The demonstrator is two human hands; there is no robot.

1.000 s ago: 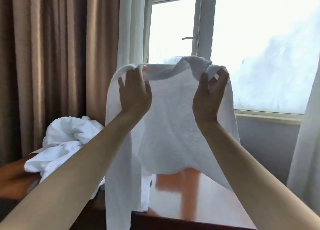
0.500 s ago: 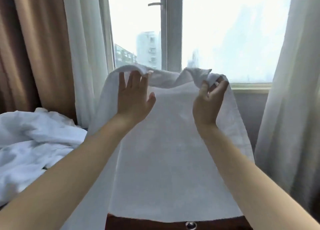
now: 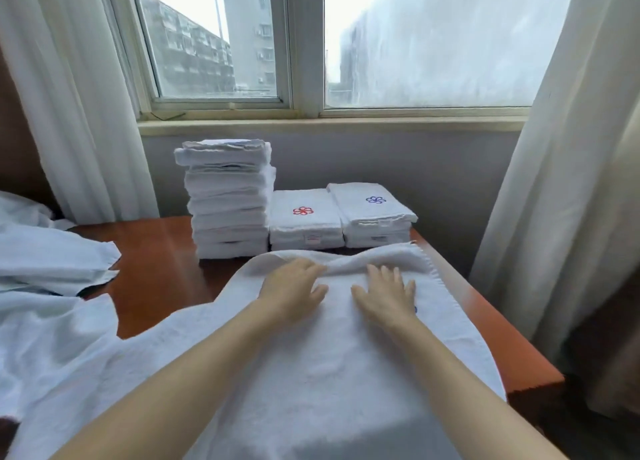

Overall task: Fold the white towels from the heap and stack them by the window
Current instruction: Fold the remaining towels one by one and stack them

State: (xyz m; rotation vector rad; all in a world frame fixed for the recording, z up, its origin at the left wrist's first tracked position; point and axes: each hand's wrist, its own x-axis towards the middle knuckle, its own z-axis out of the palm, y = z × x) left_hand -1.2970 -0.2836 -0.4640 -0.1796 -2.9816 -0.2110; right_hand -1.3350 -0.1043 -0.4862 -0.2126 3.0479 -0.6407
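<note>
Head view, left hand point(image 3: 294, 291), right hand point(image 3: 384, 295) flat on towel point(image 3: 322, 366)

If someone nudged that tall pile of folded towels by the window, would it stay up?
Probably shaky: the tall stack rises far above its two neighbours, and its layers sit unevenly. It would likely lean or shed its top towels rather than slide whole. The red-flower pile alongside might prop one side.

3 stacks of folded towels point(image 3: 304, 214), 1 spread towel point(image 3: 332, 362), 2 hands point(image 3: 292, 291).
</note>
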